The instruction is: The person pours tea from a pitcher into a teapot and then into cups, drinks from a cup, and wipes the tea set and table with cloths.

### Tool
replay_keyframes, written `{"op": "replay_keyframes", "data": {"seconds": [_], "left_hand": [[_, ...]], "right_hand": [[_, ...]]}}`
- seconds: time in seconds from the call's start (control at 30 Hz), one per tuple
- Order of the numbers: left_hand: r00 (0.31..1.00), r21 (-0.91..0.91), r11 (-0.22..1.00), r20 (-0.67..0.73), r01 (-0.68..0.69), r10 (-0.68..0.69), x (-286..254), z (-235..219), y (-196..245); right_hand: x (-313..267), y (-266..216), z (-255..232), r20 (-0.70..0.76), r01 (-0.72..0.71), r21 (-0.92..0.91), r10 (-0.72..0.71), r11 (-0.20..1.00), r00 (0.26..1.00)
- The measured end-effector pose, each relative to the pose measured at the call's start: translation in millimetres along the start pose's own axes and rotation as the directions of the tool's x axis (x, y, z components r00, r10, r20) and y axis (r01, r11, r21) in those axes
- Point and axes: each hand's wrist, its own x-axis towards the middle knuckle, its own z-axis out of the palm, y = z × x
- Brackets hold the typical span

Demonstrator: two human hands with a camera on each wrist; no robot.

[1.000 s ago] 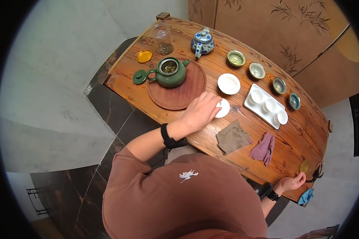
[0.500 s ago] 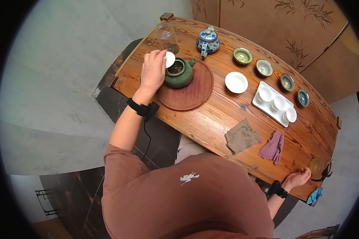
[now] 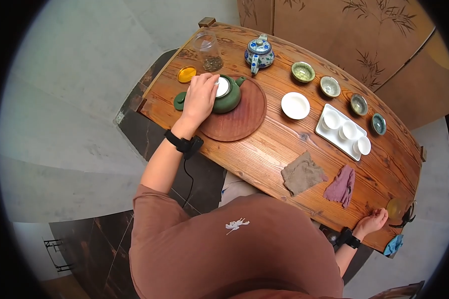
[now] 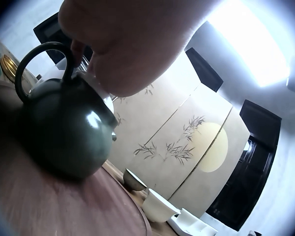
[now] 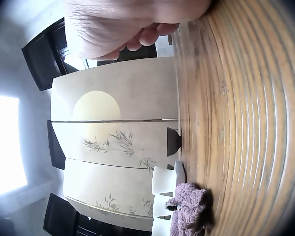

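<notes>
In the head view my left hand pinches a small round white lid at the mouth of the green teapot. The pot stands on a round reddish wooden board. From the left wrist view, the hand bends over the teapot, beside its looped handle. A green teapot lid lies left of the pot, partly behind the hand. At the table's right end rests my right hand, fingers loosely curled and holding nothing. Close to its fingertips is a brass-coloured disc.
Behind the teapot are a clear jar with dry leaves, an amber lid and a blue-and-white teapot. Rightward stand a white bowl, several glazed cups, and a white tray bearing three cups. A brown cloth and purple cloth lie nearer.
My left hand has lifted the white lid from beside the white bowl, carried it left, and lowered it to the teapot's mouth. The right hand has left the brass-coloured disc and hardly moved.
</notes>
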Motion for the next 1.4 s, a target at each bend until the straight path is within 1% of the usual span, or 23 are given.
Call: {"op": "replay_keyframes", "data": {"seconds": [0.17, 0.27, 0.37, 0.4, 0.43, 0.47, 0.5, 0.53, 0.6, 0.7, 0.8, 0.83, 0.87, 0.93, 0.97, 1.0, 1.03, 1.07, 1.1, 1.17, 1.27, 1.33, 1.4], "left_hand": [[1.0, -0.052, 0.999, -0.015, -0.011, 0.01, 1, 5, -2], [1.0, -0.043, 0.999, -0.017, 0.006, -0.007, -1, 9, -3], [0.994, 0.041, 0.998, -0.104, -0.039, 0.043, 0, 12, -8], [0.992, 0.03, 0.999, -0.127, -0.018, 0.022, 0, 12, -9], [0.993, 0.026, 0.999, -0.11, 0.043, -0.039, 1, 10, -9], [0.984, 0.019, 0.994, -0.142, 0.111, -0.107, -5, 20, -24], [0.957, -0.141, 0.954, -0.08, 0.265, -0.278, -9, 22, -28], [0.927, -0.233, 0.899, 0.028, 0.371, -0.375, -15, 27, -43], [0.842, -0.46, 0.713, 0.177, 0.529, -0.51, -19, 28, -61], [0.754, -0.651, 0.446, 0.316, 0.614, -0.576, -18, 26, -66], [0.731, -0.705, 0.34, 0.368, 0.623, -0.575, -12, 19, -57], [0.712, -0.704, 0.326, 0.36, 0.631, -0.603, -11, 20, -56], [0.72, -0.714, 0.316, 0.37, 0.625, -0.588, -12, 20, -60], [0.713, -0.7, 0.327, 0.367, 0.635, -0.598, -11, 20, -61], [0.736, -0.679, 0.399, 0.317, 0.617, -0.599, -10, 20, -56], [0.78, -0.609, 0.527, 0.271, 0.593, -0.564, -12, 22, -66], [0.879, -0.521, 0.731, 0.085, 0.441, -0.47, -9, 23, -64], [0.942, -0.38, 0.884, -0.081, 0.272, -0.325, -7, 25, -61], [0.962, -0.281, 0.93, -0.063, 0.237, -0.264, -7, 25, -57], [0.989, -0.086, 0.985, -0.001, 0.148, -0.148, 7, 4, -19], [0.981, -0.001, 0.984, 0.082, 0.177, -0.177, 13, 5, -14], [0.984, -0.057, 0.982, 0.029, 0.178, -0.176, 17, 9, -19], [0.984, -0.132, 0.976, -0.029, 0.173, -0.178, 21, 4, -6]], "right_hand": [[2, 2, -1, 0.011, -0.001, -0.014, 0.002, 1.0, 1.0], [5, 6, -5, 0.027, -0.003, 0.002, 0.002, 1.0, 1.0], [7, 9, -9, 0.038, -0.024, -0.024, 0.025, 0.999, 0.999], [3, 2, -2, 0.024, -0.035, -0.014, 0.035, 0.999, 0.999], [-1, -1, 3, 0.006, -0.033, -0.01, 0.033, 0.999, 0.999], [2, 4, -1, 0.017, -0.001, -0.02, 0.001, 1.0, 1.0], [-1, 0, 6, -0.011, 0.018, -0.051, -0.018, 0.999, 1.0], [-1, 0, 5, 0.024, 0.015, -0.021, -0.014, 1.0, 1.0], [-6, -3, 10, 0.023, 0.024, -0.03, -0.024, 0.999, 0.999], [-5, -3, 8, 0.056, 0.031, -0.015, -0.031, 0.999, 0.998], [-5, -4, 10, 0.019, 0.015, -0.02, -0.015, 1.0, 1.0], [-4, -1, 7, 0.018, -0.003, -0.014, 0.003, 1.0, 1.0], [-4, 0, 6, 0.015, -0.007, -0.012, 0.007, 1.0, 1.0], [-3, 0, 6, 0.01, -0.009, -0.012, 0.009, 1.0, 1.0], [-4, -2, 8, 0.026, -0.001, -0.008, 0.001, 1.0, 1.0], [-5, -2, 8, 0.034, -0.001, -0.015, 0.002, 1.0, 0.999], [-5, -3, 8, 0.044, 0.0, -0.021, 0.001, 1.0, 0.999], [-4, -3, 9, 0.052, 0.004, -0.028, -0.002, 1.0, 0.999], [-4, -3, 9, 0.06, 0.005, -0.035, -0.003, 0.999, 0.998], [-3, 1, 6, 0.082, 0.018, -0.033, -0.015, 0.999, 0.997], [-3, -2, 9, 0.084, 0.028, -0.031, -0.026, 0.999, 0.996], [-8, -5, 10, 0.079, 0.031, -0.034, -0.028, 0.999, 0.996], [-8, -6, 12, 0.087, 0.041, -0.041, -0.037, 0.998, 0.996]]}}
